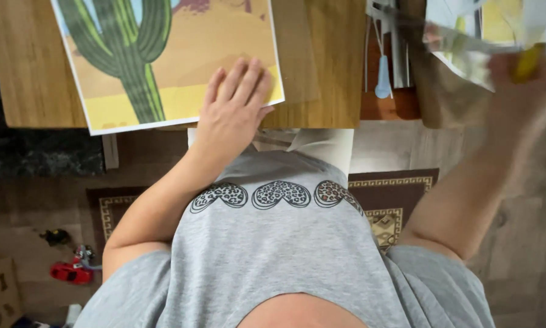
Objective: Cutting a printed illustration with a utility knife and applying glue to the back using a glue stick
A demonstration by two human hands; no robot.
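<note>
While left hand flat on cactus print, right hand blurred, fingers unclear.

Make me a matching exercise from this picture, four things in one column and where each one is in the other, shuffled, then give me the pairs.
Things:
1. left hand
2. right hand
3. red toy car
4. light blue handled tool

Places:
A. on the floor, lower left
B. flat on the printed green cactus picture
C. blurred at upper right, with papers
D. right of the wooden table

Pairs: 1-B, 2-C, 3-A, 4-D
</note>
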